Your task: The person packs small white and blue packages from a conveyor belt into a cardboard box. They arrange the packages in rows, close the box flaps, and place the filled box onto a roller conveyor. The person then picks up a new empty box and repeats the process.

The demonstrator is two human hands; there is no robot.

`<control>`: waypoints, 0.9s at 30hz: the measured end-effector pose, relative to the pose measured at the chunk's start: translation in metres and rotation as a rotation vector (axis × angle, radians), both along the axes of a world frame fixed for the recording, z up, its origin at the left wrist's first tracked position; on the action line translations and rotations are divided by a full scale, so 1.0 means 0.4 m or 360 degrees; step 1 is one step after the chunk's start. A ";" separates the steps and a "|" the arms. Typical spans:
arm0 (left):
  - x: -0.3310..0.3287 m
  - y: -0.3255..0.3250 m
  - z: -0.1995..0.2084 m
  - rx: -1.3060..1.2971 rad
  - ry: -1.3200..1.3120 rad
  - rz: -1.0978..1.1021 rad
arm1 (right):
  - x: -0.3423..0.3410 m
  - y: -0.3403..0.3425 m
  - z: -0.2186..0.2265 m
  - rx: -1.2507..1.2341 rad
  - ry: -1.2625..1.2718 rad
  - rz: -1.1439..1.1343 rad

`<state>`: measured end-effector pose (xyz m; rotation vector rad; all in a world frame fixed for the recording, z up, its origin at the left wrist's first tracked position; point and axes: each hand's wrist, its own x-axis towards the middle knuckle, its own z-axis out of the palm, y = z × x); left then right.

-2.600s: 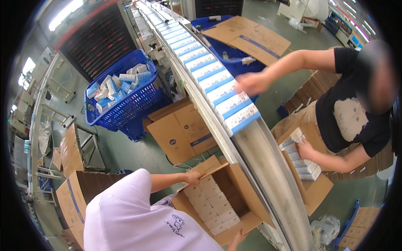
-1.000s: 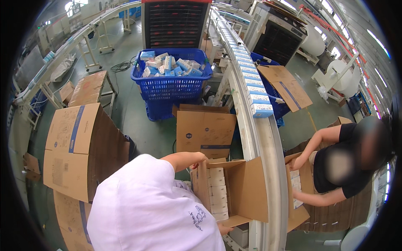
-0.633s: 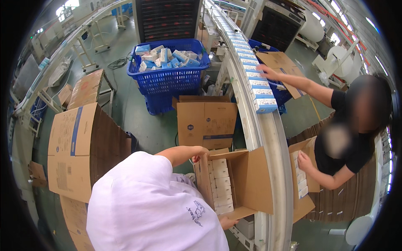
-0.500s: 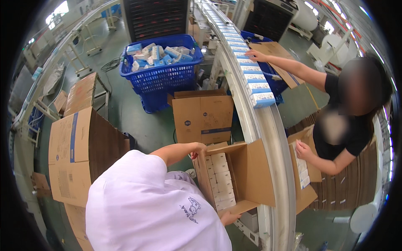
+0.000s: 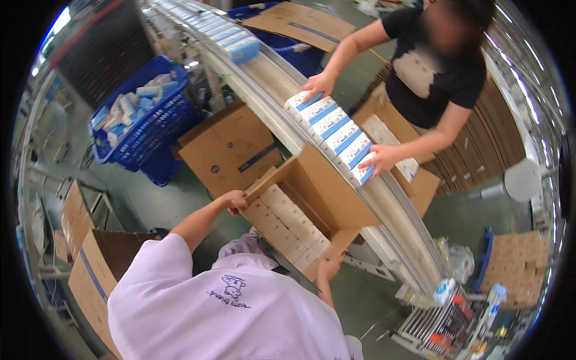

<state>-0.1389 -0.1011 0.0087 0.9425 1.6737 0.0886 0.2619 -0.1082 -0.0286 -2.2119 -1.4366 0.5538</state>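
An open cardboard carton [image 5: 327,192], tilted toward me beside the conveyor, holds rows of small white packs [image 5: 288,219]. My left hand [image 5: 236,202] is closed on the rim at its left end. At the opposite end, my right hand [image 5: 330,266] grips the lower right edge, its fingers partly hidden behind the cardboard. Across the conveyor, a co-worker's two hands squeeze a row of blue-and-white packs [image 5: 333,135] between them, just above the belt.
The conveyor [image 5: 270,78] runs diagonally past the carton, with more packs [image 5: 231,39] at its far end. A blue basket [image 5: 144,126] of loose packs stands at left, near another carton [image 5: 228,147]. The co-worker's open carton [image 5: 414,171] sits across the belt.
My view has turned, so the scene appears rotated and shifted left. The co-worker now has both hands on a row of packs. My hands still hold the carton's two ends.
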 end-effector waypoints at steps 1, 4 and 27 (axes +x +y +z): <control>0.004 0.002 0.001 0.0011 0.0022 0.0041 | -0.003 0.000 0.001 -0.0014 0.0000 -0.0008; 0.002 -0.004 0.002 0.0117 -0.0049 0.0118 | -0.028 0.011 0.037 -0.0122 0.0014 -0.0060; -0.013 -0.013 -0.047 0.0362 -0.0164 0.0068 | -0.026 -0.005 0.043 -0.0137 0.0035 -0.0047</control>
